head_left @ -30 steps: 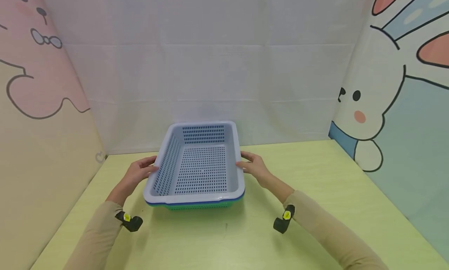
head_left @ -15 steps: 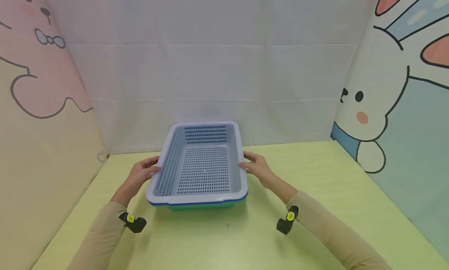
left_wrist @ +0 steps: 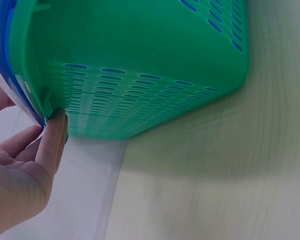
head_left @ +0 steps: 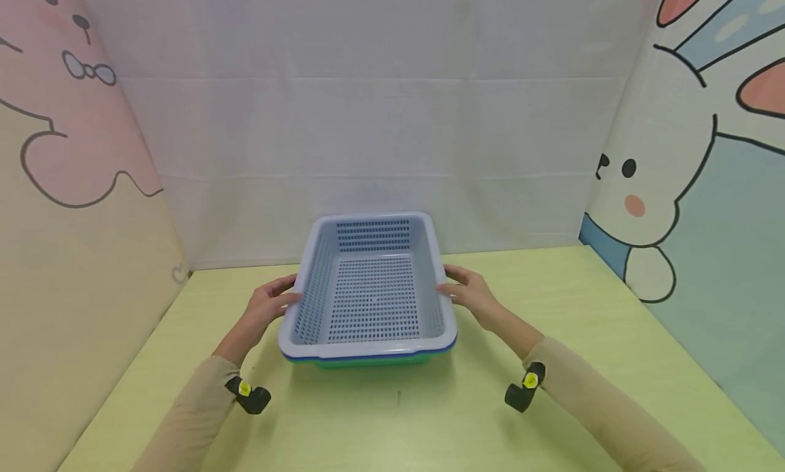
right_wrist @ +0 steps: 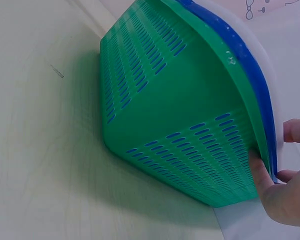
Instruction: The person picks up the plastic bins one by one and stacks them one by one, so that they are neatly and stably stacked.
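A stack of nested plastic baskets is held between my two hands near the back of the table. On top is a pale grey-white basket (head_left: 375,298) with slotted walls and floor. A blue basket (right_wrist: 255,65) shows as a rim below it, and a green basket (left_wrist: 120,40) is outermost. My left hand (head_left: 265,308) grips the left rims, fingers underneath against the green wall. On the opposite side my right hand (head_left: 475,297) holds the right rims, thumb above and fingers below. Whether the stack's base touches the table cannot be told.
The light yellow-green table (head_left: 392,424) extends in front and to both sides. A white cloth wall (head_left: 380,131) rises right behind the baskets. Cartoon-printed panels (head_left: 724,254) flank the table, and each forearm carries a black wrist camera (head_left: 248,395).
Both hands have shifted the basket stack a little to the right, with the grip unchanged. The view itself has also moved slightly.
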`<state>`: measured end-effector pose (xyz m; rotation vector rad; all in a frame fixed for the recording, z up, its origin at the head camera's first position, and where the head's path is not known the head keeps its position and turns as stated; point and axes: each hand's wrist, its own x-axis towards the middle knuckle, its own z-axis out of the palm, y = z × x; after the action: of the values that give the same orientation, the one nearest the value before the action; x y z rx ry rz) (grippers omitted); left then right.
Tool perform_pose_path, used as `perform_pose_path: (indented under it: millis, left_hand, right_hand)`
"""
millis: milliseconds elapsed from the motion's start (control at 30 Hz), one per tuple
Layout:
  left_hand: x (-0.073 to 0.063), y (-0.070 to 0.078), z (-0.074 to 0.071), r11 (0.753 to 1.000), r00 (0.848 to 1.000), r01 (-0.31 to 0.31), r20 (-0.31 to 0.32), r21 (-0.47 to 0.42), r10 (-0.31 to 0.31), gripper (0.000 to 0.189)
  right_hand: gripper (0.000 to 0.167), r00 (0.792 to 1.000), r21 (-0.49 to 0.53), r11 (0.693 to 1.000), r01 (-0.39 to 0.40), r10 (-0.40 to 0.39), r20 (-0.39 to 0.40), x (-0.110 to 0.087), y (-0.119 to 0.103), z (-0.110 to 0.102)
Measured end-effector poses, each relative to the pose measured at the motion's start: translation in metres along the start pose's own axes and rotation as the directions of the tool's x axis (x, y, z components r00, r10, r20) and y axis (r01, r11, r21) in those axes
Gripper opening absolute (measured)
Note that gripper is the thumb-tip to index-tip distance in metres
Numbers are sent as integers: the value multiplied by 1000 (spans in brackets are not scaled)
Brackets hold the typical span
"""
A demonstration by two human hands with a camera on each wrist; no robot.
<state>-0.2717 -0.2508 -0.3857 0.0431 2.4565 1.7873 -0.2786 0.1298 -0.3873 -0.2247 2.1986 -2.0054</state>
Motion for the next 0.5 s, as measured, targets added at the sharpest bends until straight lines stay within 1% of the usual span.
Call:
perform_pose_path:
  millis: [233,333,500]
  left_hand:
    - [1,6,15,1000,1000,-10,21,-16,11,56]
    - [2,8,23,1000,999,-16,32,-17,17,56]
    - [2,10,33,999,998,-31,49,-43,33,56]
  right_hand:
    - [60,1000,-19,1000,0,1,17,-7,0,-18]
    - [60,1000,-35,999,-5,6,17,-11,0,-26]
    - [61,1000,-43,999,-11,12,10,-14,2,-38]
